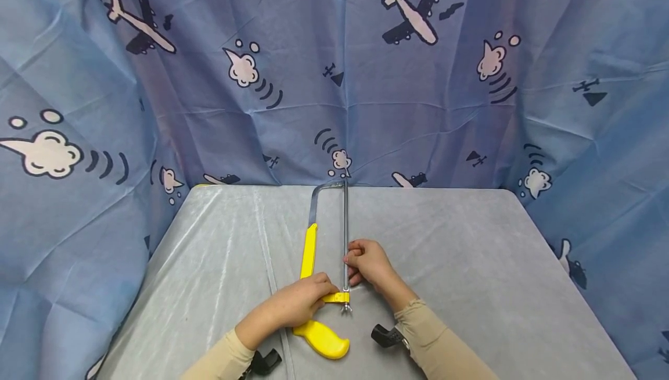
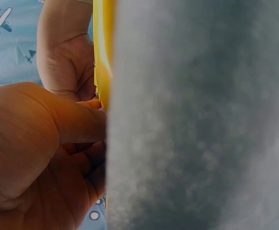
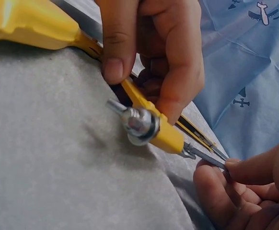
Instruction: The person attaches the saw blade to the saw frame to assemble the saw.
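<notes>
A hacksaw with a yellow handle (image 1: 326, 340) lies on the grey table, its metal bow pointing to the far edge. My left hand (image 1: 297, 303) holds the yellow frame beside the lower blade bracket (image 1: 337, 297). At the bracket's end is a silver wing nut (image 3: 140, 123). Thumb and fingers of my right hand (image 1: 372, 264) pinch the thin grey blade (image 1: 345, 217) above that bracket. The pinch shows closely in the right wrist view, where the blade (image 3: 209, 157) comes out of the bracket. The left wrist view shows mostly blurred tabletop, with the left hand (image 2: 29, 139) at its left.
The grey table (image 1: 460, 240) carries a pale, wrinkled covering. Behind it and at both sides hangs a blue curtain (image 1: 418, 107) printed with airplanes and clouds. Black wrist mounts (image 1: 385, 336) sit under both forearms, close above the tabletop.
</notes>
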Action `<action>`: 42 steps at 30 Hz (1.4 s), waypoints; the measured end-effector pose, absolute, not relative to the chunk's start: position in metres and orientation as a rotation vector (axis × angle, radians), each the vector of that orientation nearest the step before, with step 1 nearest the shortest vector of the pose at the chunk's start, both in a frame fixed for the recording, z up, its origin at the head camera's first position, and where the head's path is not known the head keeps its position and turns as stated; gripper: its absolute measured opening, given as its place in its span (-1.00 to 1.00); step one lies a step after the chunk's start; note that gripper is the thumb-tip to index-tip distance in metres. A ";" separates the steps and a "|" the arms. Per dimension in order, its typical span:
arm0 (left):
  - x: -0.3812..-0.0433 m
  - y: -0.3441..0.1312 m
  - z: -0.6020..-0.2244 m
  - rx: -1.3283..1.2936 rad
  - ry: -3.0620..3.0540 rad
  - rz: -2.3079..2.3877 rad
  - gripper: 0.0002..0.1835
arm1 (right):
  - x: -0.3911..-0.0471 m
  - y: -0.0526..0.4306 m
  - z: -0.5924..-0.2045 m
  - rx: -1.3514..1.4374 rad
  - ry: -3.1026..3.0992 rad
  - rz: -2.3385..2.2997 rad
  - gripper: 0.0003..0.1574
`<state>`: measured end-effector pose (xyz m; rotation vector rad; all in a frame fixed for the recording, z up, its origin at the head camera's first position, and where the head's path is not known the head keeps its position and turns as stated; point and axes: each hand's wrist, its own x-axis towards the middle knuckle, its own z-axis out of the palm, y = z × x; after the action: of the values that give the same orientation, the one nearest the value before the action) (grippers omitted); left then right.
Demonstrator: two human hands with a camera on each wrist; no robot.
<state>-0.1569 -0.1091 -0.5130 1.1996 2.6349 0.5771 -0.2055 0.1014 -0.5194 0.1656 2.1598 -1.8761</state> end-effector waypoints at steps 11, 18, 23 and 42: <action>-0.159 -0.109 -0.511 1.205 2.626 0.576 -0.65 | -0.209 0.098 -0.517 0.205 2.216 -1.788 -0.57; -0.158 -0.109 -0.509 1.193 2.626 0.589 -0.66 | -0.209 0.099 -0.518 0.212 2.216 -1.773 -0.57; -0.157 -0.109 -0.510 1.175 2.623 0.591 -0.66 | -0.207 0.100 -0.517 0.216 2.202 -1.781 -0.55; -0.156 -0.109 -0.512 1.182 2.632 0.579 -0.66 | -0.198 0.104 -0.518 0.156 2.288 -1.723 -0.55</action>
<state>-0.1555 -0.1088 -0.5120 1.1820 2.6323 0.5787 -0.1985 0.1041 -0.5176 0.1558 2.2882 -1.7228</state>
